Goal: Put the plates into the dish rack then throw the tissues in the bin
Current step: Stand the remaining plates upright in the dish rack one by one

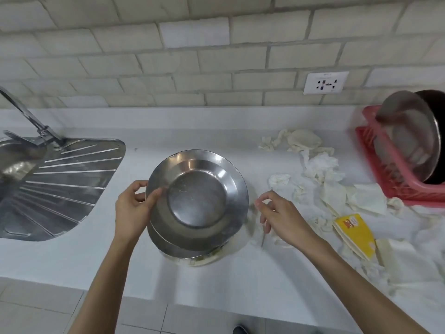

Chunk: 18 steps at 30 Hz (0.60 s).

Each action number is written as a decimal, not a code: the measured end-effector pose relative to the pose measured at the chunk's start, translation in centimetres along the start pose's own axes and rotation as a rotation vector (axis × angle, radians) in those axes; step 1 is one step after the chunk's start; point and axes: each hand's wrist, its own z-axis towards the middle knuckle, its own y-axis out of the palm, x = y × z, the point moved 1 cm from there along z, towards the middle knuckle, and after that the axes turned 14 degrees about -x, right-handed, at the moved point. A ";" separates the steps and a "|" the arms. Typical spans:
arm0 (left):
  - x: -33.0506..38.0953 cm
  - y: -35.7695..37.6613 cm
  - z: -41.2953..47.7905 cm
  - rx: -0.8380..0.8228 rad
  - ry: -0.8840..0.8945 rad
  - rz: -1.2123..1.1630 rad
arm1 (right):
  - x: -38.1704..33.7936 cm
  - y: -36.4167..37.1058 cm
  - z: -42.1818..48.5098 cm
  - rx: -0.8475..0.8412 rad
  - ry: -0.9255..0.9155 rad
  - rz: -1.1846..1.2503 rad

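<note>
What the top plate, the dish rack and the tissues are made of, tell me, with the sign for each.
The top plate, gripped at its rim by the left hand: probably stainless steel, polished; it mirrors light and shows fine scratches. The dish rack: seemingly moulded plastic, red, with a dull sheen and slats. The tissues: thin paper, matte, crumpled.

The wall [192, 56] is pale brick-shaped tile with grey grout, one tile near the top catching a soft glare. A white socket [325, 83] sits low on it, at right. Below runs a white tabletop [216, 126]. At left a steel sink [14, 165] is set into it (ribbed drainboard [67, 184] alongside), with a chrome tap [24, 112] angled over it. Light floor [36, 307] tiles show beneath.
</note>
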 end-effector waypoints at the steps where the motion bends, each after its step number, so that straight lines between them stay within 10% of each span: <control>1: 0.5 0.9 -0.4 -0.019 0.008 -0.032 | 0.1 -0.7 -0.3 0.014 -0.001 0.012; 11: 5.5 14.6 -3.5 -0.194 0.014 -0.288 | 2.7 -9.3 -7.3 0.166 -0.108 0.471; 18: 7.1 27.1 -6.7 -0.325 -0.025 -0.267 | 6.7 -17.5 -13.0 0.348 -0.160 0.295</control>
